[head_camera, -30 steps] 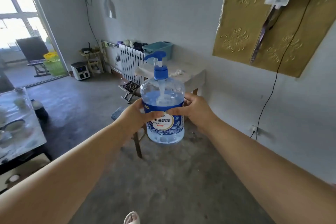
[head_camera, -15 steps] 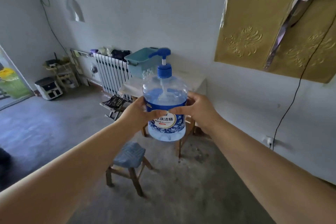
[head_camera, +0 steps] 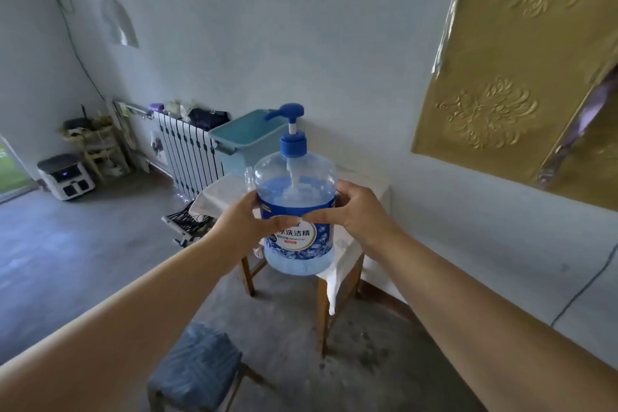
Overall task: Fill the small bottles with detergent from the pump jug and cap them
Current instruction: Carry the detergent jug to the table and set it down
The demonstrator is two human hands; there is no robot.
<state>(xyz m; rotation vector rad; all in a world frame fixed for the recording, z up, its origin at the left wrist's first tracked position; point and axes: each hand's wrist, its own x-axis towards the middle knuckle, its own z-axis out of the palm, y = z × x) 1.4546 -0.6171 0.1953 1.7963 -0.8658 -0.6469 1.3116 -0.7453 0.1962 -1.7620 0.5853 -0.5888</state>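
- Bare concrete floor (head_camera: pixel 83 244), grey and stained, below both forearms.
- Low stool (head_camera: pixel 197 368) with a blue patterned seat, below the grip and nearest the viewer, under the left forearm.
- Small wooden table (head_camera: pixel 322 311) draped in a white cloth, just beyond and below the grip, standing close to the wall (head_camera: pixel 267 43).
- Teal plastic basin (head_camera: pixel 244 137) on the far side of the table, behind the grip and up-left of it.
- What look like small bottles (head_camera: pixel 248 177), clear, show only as tops just left of the jug's shoulder; too faint to count.
- White radiator (head_camera: pixel 187 157) further left of the grip, along the pale wall. A small grey appliance (head_camera: pixel 65 176) sits on the floor well left, in the corner.
- Gold embossed panel (head_camera: pixel 501 60) hangs on the wall, up-right of the grip. A dark cable (head_camera: pixel 585 291) runs down the wall to the right.
- Pump jug (head_camera: pixel 296 191): clear, part full of blue liquid, blue pump head on top with the spout pointing left. It sits between the two hands, upright, held off any surface and seen against the table's near edge.
- Left hand (head_camera: pixel 240 227) clasps the jug's left side, thumb across the front label.
- Right hand (head_camera: pixel 361 214) clasps the right side, fingers curled round it, thumb on the label. The two thumb tips nearly meet.
- Both arms are stretched well forward.
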